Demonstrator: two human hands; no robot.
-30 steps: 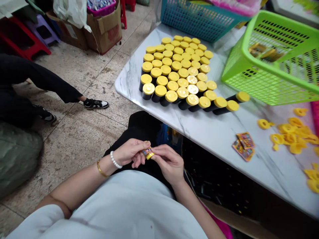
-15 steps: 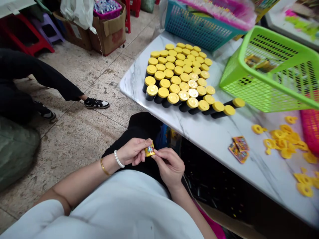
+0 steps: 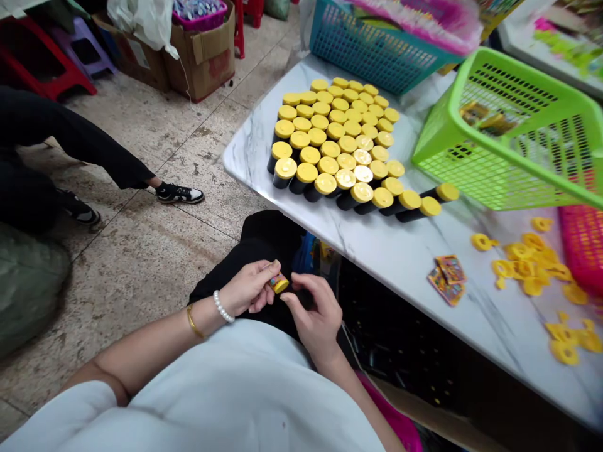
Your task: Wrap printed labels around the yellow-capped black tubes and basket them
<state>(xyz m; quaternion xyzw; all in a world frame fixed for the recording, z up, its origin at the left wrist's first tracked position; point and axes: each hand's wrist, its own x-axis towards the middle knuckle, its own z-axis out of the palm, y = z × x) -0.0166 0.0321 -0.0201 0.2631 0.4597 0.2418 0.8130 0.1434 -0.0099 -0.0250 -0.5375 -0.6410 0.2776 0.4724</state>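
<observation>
Over my lap, my left hand is closed around a small tube with a colourful wrapped label and a yellow end, which tilts toward my right hand. Just right of the tube, my right hand has its thumb and forefinger apart with nothing visible between them. Several black tubes with yellow caps stand in packed rows on the marble-patterned table. A few colourful printed labels lie near the table's front edge.
Yellow plastic ring pieces lie loose at the right. A green basket and a teal basket stand at the back of the table. Cardboard boxes sit on the floor, and another person's leg reaches in from the left.
My right fingers have come off the tube and opened. The tube has turned in my left hand, so its yellow end now faces my right hand. The view has shifted slightly.
</observation>
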